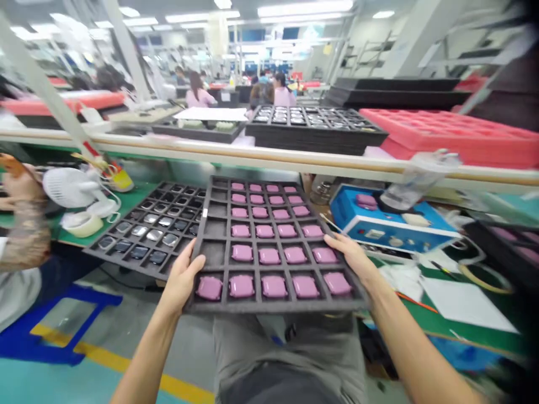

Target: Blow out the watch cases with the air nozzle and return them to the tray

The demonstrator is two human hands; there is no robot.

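Note:
A black foam tray (278, 307) spans the space between my hands above my lap, its far end over the bench. Pink rounded-square cases (274, 287) sit in most of its compartments; several in the left column are bare. My left hand (182, 278) is closed on the tray's left edge, thumb on top. On the right edge, my right hand (351, 255) grips with its thumb over the rim. Both hands' lower fingers are hidden beneath the tray. To the left lies a second black tray (122, 264) with dark, glossy square pieces, partly covered by the held tray.
A blue box device (393, 227) with a clear bottle stands right on the green bench. A small white fan (69, 188) is at left, beside another person's arm (27, 230). Overhead, a shelf edge (269, 157) crosses the bench, bearing stacked black trays and red foam (455, 137).

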